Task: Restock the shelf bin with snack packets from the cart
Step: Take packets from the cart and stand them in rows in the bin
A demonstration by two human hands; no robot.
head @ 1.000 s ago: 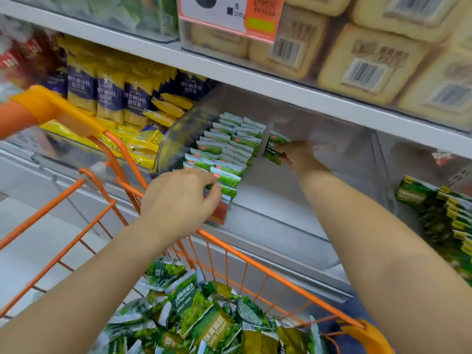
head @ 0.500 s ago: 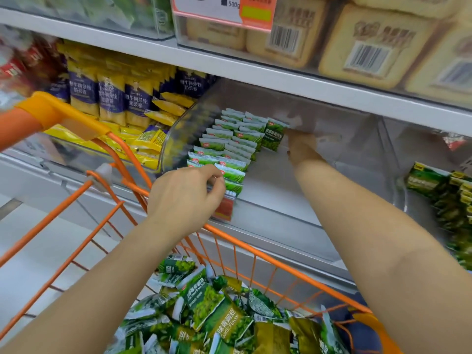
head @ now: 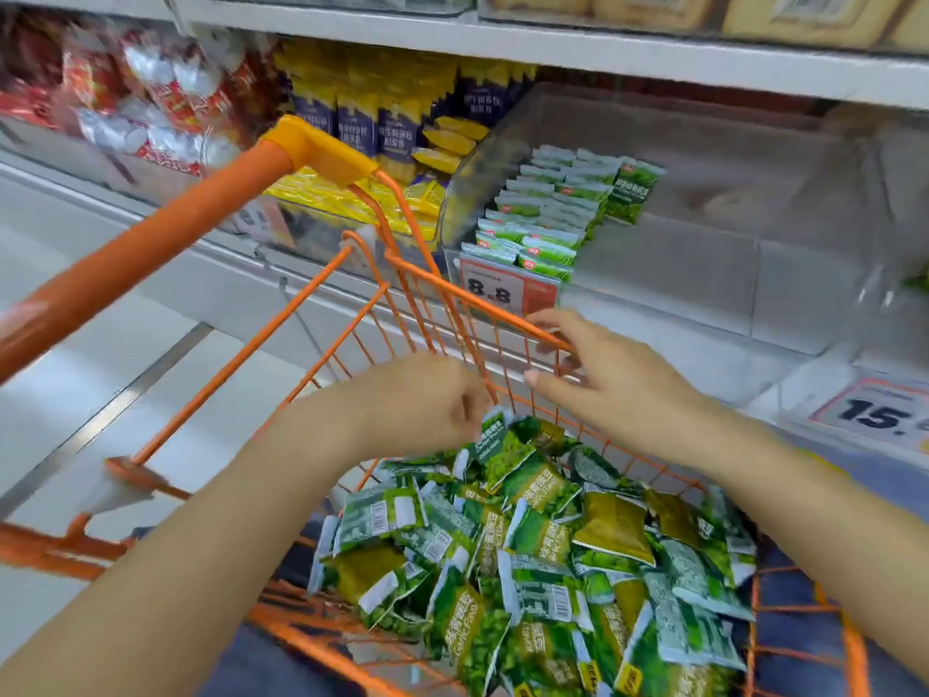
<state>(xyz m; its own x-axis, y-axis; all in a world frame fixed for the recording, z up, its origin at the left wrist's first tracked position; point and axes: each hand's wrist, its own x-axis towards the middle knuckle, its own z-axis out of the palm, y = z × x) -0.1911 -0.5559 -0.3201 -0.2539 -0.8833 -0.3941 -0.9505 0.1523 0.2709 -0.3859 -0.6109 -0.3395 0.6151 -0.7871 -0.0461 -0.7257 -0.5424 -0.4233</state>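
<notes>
Reaching into the orange wire cart [head: 402, 274], your left hand [head: 417, 399] pinches a green foil snack packet [head: 495, 442] atop the pile; your right hand [head: 603, 374] hovers spread and empty. Lift cleanly, then stand it upright beside the rows in the clear plastic shelf bin [head: 729, 274].

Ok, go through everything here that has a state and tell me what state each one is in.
Left hand: pinching a green packet at the top of the cart pile.
Right hand: fingers spread, holding nothing, over the cart rim.
Cart: heaped with green packets.
Shelf bin: partly filled, packets in rows on its left side, one standing at the back.
</notes>
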